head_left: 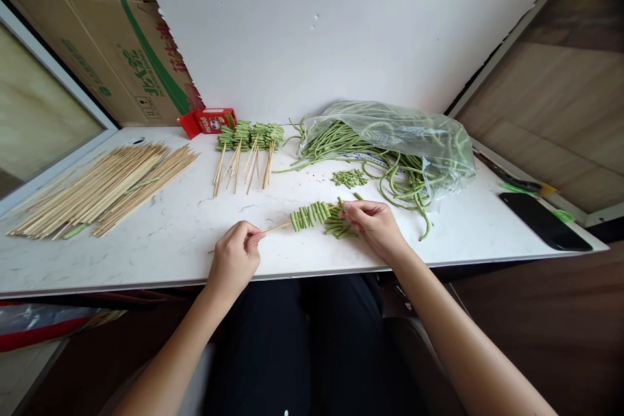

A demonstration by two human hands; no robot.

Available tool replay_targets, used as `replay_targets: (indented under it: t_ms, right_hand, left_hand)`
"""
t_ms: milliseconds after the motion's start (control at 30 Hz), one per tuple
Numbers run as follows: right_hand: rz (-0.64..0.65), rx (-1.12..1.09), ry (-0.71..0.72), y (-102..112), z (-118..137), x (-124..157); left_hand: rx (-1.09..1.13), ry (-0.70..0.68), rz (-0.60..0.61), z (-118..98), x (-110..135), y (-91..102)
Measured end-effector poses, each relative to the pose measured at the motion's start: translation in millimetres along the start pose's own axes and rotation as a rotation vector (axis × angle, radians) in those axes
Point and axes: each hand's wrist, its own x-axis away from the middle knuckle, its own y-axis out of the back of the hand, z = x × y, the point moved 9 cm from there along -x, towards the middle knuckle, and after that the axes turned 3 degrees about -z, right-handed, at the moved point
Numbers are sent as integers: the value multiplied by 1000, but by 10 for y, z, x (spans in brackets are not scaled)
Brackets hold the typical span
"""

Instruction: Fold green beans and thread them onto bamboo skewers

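Pinched in my left hand (236, 249) is the bare end of a thin bamboo skewer (277, 227). Several short green bean pieces (309, 215) are threaded crosswise along it, side by side. My right hand (373, 224) is closed at the skewer's other end, thumb and finger pinching a green bean piece there; the skewer's tip is hidden by the fingers. Just under and beside that hand lies a small heap of cut bean pieces (336, 227) on the white table (160, 260).
Loose skewers (97, 192) lie at left. Finished bean skewers (251, 135) are stacked at the back near a red box (214, 121). Long beans (336, 140) spill from a clear plastic bag (419, 127); short bean ends (350, 178) sit before it. A black phone (543, 221) lies at right.
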Motion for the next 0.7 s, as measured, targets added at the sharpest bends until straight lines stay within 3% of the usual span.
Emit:
replay_targets:
  t_ms: [200,700]
  right_hand:
    - [-63,-103,-35,22,-8,0]
    - [-159,-53,20,19,-35,15]
  left_hand:
    - [24,-6,-36,-30,-9,35]
    - [20,-51,-46,-47,4,46]
